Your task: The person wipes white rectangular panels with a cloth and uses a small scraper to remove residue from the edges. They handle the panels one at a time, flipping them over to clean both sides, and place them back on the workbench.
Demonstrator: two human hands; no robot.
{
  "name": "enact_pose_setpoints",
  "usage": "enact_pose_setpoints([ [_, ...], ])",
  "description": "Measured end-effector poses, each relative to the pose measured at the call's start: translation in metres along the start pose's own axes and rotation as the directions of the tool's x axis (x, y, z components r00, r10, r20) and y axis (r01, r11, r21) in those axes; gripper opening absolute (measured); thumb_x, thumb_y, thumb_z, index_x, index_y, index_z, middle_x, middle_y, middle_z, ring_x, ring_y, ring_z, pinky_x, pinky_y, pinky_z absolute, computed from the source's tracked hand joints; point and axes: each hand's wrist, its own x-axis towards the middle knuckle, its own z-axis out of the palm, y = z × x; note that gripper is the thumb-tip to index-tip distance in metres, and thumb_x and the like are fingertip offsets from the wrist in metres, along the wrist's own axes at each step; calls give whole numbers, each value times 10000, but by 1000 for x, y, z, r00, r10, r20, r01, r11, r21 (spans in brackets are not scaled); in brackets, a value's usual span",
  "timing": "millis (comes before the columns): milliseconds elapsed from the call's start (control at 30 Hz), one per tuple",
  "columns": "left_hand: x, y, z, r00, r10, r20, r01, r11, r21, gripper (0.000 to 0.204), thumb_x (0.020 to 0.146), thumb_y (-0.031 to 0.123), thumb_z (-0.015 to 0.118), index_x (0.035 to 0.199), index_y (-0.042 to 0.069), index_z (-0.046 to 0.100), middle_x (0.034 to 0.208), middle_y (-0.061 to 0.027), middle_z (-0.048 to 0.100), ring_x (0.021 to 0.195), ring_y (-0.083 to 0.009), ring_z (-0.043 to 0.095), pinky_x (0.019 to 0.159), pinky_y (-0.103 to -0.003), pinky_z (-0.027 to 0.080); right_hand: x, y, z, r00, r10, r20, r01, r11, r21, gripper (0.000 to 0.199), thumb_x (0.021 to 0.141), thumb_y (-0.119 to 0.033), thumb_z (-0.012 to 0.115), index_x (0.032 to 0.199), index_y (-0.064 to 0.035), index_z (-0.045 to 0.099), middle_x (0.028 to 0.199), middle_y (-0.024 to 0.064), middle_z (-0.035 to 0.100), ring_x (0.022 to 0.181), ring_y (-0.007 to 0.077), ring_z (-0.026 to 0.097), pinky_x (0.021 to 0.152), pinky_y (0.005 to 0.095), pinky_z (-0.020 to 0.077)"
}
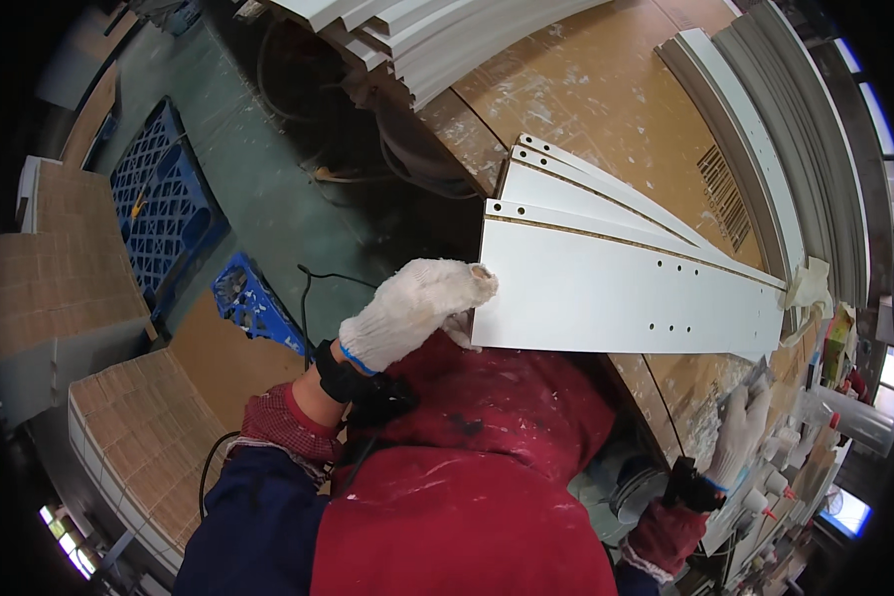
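My left hand [417, 308], in a white knit glove, is closed on the left end of a white board [606, 278] with small drilled holes. The board lies on top of other white boards [566, 189], fanned out beneath it, and its left end juts past the table edge. At the lower right, my right hand [740, 432], also gloved, is down by the board's right end, over the paint-smeared tabletop. Its fingers are together at a small greyish thing [758, 375] whose kind I cannot make out.
Stacks of white panels stand on the brown worktable [576, 89] at the far side and along the right. Bottles and tools crowd the right edge, near a bucket [641, 492]. To the left are stacked boards [139, 437] and a blue plastic pallet [164, 199] on the green floor.
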Motion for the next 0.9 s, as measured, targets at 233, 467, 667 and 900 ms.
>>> enact_pose_setpoints([
  [233,1,3,1,1000,-22,-5,22,999,-46,348,903,308,601,930,-35,652,797,-85,645,736,-150,644,669,-257,519,17,-66,39,992,-120,47,122,756,-643,307,950,-218,503,1198,-49,568,911,218,631,827,338,622,734,409,478],
  [467,3,4,-2,997,-73,14,72,997,19,327,912,301,568,873,-17,632,707,-62,618,656,-135,604,621,-255,490,-20,-67,67,865,-495,80,482,777,-406,257,933,-143,538,1131,9,601,973,223,655,879,364,642,779,402,505],
  [667,7,-5,-6,998,-36,57,35,999,16,341,934,313,556,885,-19,618,688,-54,608,625,-144,589,611,-286,488,-92,-162,110,711,-644,282,698,693,-178,229,860,-24,618,1089,-33,612,890,162,659,727,306,661,632,358,524],
  [900,30,-35,-17,945,-207,252,316,774,-548,918,932,681,281,1195,-166,516,1133,-224,630,947,-244,649,825,-308,522,-131,-220,151,430,-736,522,794,584,169,327,826,-118,609,1144,-67,560,769,104,583,560,297,580,518,386,482],
])
